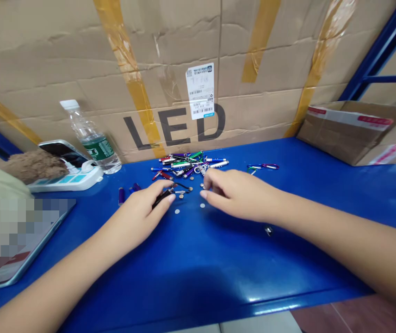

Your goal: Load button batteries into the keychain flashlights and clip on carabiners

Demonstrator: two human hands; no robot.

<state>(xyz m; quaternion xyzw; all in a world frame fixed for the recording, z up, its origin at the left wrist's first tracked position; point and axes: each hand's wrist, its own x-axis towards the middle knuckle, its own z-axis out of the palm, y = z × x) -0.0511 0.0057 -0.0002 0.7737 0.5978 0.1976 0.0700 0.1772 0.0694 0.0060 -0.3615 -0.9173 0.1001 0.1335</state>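
Observation:
My left hand (145,206) rests on the blue table (198,268) with its fingers closed round a small black pen-shaped flashlight (161,196). My right hand (234,192) lies just right of it, its fingertips pinched together over the loose round button batteries (202,205) on the table; what it pinches is too small to name. A heap of small coloured keychain flashlights (186,166) lies just beyond both hands. A purple cap piece (121,195) sits left of my left hand. A small dark part (269,230) lies beside my right forearm.
A large cardboard box marked LED (184,69) forms the back wall. A water bottle (92,138), a white power strip (69,180) with a phone and a brown fuzzy thing stand at the left. A tablet (17,240) lies near left. An open carton (354,132) sits at the right. Coloured carabiners (262,167) lie nearby.

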